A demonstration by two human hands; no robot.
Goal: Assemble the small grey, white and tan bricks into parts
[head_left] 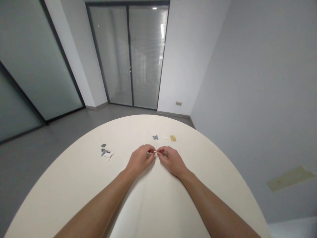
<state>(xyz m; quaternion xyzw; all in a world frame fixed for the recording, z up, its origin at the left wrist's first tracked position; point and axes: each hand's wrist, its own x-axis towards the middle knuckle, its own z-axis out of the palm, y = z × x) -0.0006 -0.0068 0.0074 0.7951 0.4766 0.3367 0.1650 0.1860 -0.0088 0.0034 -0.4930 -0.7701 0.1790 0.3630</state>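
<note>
Left hand (142,157), right hand (172,161) — both pinch one tiny piece (156,152); one yellow square (173,138) beyond.

Round white table (74,178): passage and obstacles.
Passage: between left hand (141,157) and scrap cluster (107,154); outward of right hand (172,160). Obstacles: grey piece (155,137), white strip (165,138), yellowish square (173,138), beyond hands.

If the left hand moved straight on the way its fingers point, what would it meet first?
Most likely the right hand, just past the small pale piece between them; exact depth is unclear.
</note>
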